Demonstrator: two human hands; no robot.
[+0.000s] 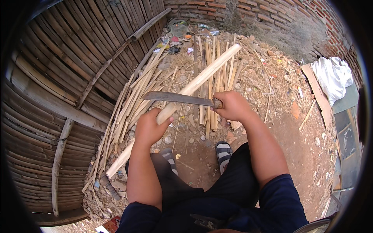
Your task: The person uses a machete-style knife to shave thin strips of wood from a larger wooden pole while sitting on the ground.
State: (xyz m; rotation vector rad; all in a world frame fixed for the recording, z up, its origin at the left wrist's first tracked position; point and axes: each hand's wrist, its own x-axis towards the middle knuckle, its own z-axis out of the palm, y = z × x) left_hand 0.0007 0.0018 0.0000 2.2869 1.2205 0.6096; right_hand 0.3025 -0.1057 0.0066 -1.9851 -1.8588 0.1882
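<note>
My left hand (149, 128) is closed round a long pale wooden pole (204, 75), which slants from the lower left up to the far right. In my right hand (232, 105) is the handle of a machete (178, 98). Its dark, broad blade points left and lies across the pole just beyond my left hand; whether the edge touches the wood I cannot tell. The pole's lower end passes behind my left forearm and shows again near the bamboo wall.
Split wooden strips (128, 103) lie heaped along the bamboo wall (70, 58); more strips (211, 116) lie beyond the pole. A brick wall (264, 15) closes the far side. At right are a white sack (333, 77) and a cardboard sheet (318, 95). Rubble litters the ground.
</note>
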